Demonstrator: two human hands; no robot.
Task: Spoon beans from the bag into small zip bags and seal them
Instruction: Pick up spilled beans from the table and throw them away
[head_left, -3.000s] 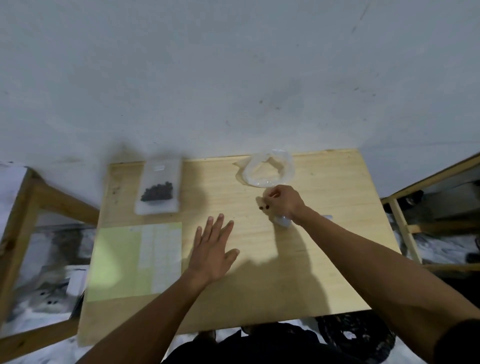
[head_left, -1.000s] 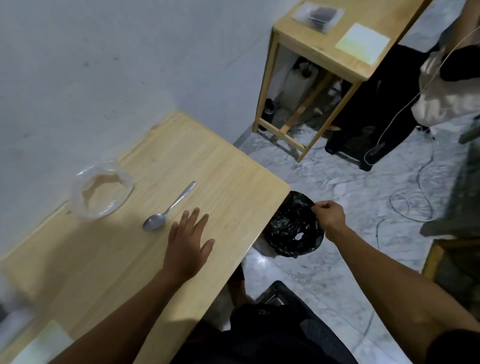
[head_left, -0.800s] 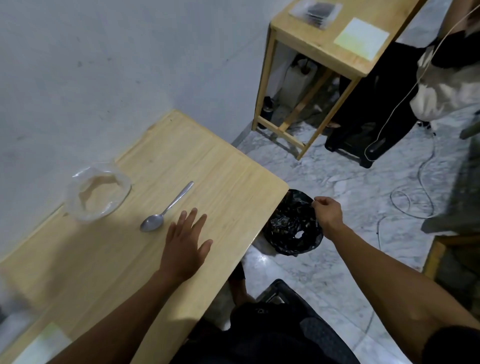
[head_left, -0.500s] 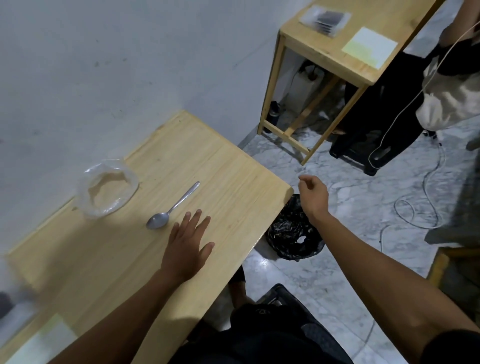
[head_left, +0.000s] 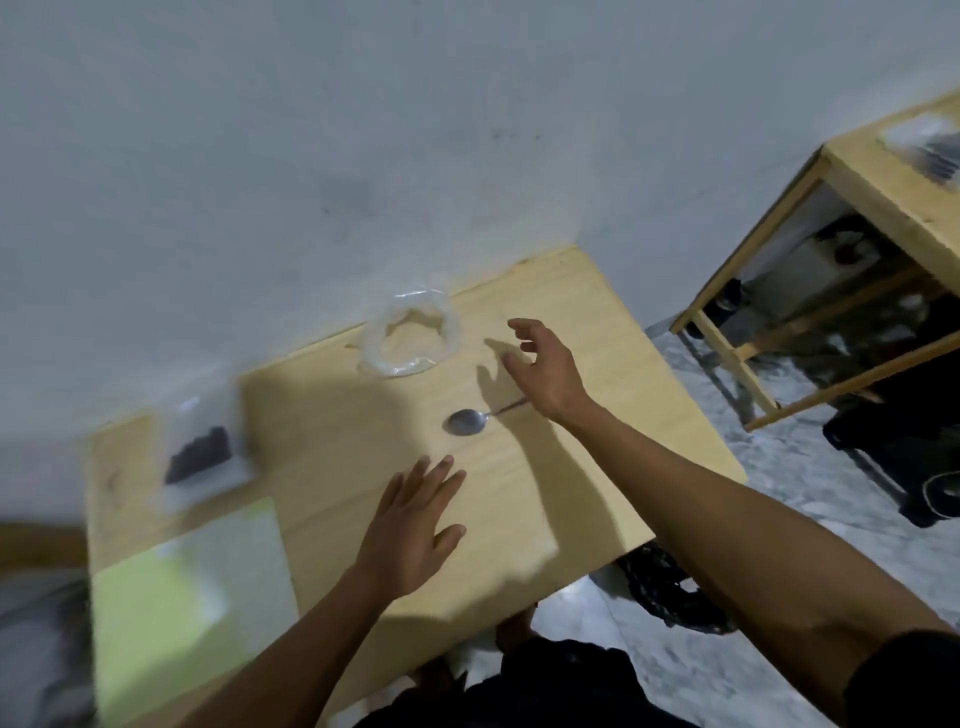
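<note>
pale grey wall backs a light wooden table seen from above. frame is motion-blurred, worst at the left edge.

left hand: lies palm down on the table near its front edge, fingers straight and slightly spread, thumb out to the side. holds nothing.

right hand: over the table toward the back right, fingers loosely spread and a little bent, thumb apart. nothing in its grasp. whether it touches the table cannot be told; its shadow falls on the wood just to its left. wrist covers the end of the spoon handle.

spoon: metal, lying flat on the table between the two hands, bowl toward the left, handle running right under the right wrist. neither hand grips it.

clear plastic bag: at the back edge by the wall, mouth rolled open in a ring, just left of the right hand. contents not discernible.

zip bags with dark beans: at the back left of the table, lying flat, blurred; count not discernible.

pale green sheet: front left of the table, just in front of those bags.

second wooden table: upper right, well apart. black bin bag on the marbled floor under the near table's right front corner.
</note>
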